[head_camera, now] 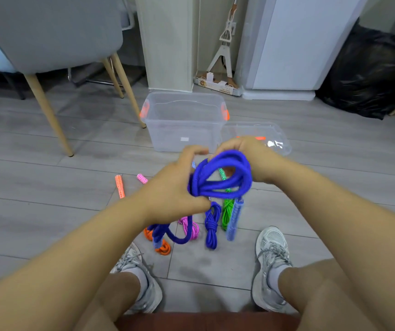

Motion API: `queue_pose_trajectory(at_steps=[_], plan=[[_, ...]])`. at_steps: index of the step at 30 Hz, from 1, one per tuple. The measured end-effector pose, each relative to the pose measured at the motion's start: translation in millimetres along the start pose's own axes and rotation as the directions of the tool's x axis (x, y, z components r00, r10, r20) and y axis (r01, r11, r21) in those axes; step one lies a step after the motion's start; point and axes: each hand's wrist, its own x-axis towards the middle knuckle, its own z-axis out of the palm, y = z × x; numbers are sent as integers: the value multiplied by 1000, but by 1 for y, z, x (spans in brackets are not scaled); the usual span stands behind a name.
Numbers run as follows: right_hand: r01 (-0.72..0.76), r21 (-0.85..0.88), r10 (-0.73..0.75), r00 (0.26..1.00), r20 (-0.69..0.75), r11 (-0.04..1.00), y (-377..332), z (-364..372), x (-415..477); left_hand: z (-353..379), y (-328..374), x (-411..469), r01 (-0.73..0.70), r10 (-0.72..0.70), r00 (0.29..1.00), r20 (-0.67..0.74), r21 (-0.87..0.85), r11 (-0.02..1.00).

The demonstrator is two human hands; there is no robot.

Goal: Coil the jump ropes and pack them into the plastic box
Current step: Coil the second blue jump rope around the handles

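A blue jump rope [225,174] hangs in several loops in the air between my hands. My left hand [177,185] grips the gathered strands at the loops' left side. My right hand [249,156] holds the top right of the loops. One blue handle [234,218] dangles below them, and a loose end droops to the floor. On the floor beneath lie a second blue coiled rope [212,225], a green rope [227,211], a pink rope [190,229] and an orange rope [163,247]. The clear plastic box [184,120] with orange latches stands open beyond my hands.
The box's clear lid [270,137] lies on the floor to its right. An orange handle [119,186] and a pink handle [142,178] lie left of my hands. A grey chair [55,44] stands at far left, a black bag [370,72] far right. My shoes [272,266] are near.
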Motion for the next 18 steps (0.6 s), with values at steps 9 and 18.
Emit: queue_pose_trajectory(at_steps=[9,18], plan=[[-122,195,89,981,170,973,11,37,-17,-7,-4,7,6,-140,924,-357,-350,937],[-37,-179,66,985,158,983,-23,37,-42,-8,-26,16,250,-243,841,-483,-50,967]])
